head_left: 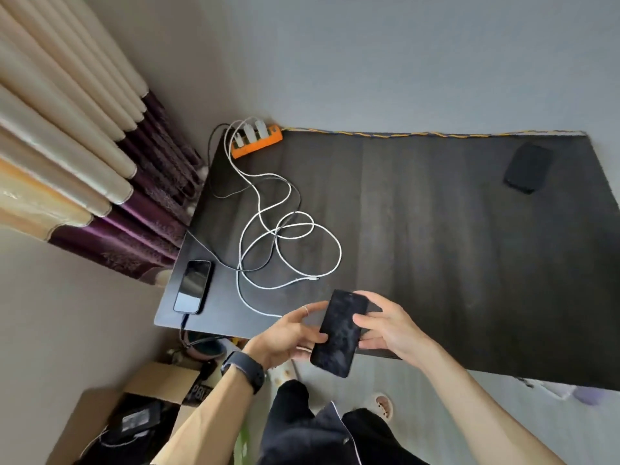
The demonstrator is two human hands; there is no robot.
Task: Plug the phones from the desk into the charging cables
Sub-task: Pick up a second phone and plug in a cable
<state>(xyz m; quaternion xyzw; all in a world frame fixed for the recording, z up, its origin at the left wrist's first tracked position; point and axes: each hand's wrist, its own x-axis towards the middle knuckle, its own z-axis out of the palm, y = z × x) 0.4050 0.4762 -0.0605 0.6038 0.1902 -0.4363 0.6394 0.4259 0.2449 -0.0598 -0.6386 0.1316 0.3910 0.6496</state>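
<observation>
I hold a black phone (339,333), screen up, over the desk's near edge. My left hand (288,333) grips its left side and my right hand (385,325) grips its right side. A white charging cable (292,243) lies in loops on the dark desk (436,246), with its free plug (313,279) just beyond the held phone. A second phone (194,286) rests at the desk's left corner with a dark cable (184,322) plugged into its near end. A third dark phone (529,167) lies face down at the far right.
An orange power strip (256,140) with white chargers sits at the desk's back left corner. Curtains (84,146) hang at the left. An open cardboard box (134,414) and slippers (380,406) are on the floor below the desk.
</observation>
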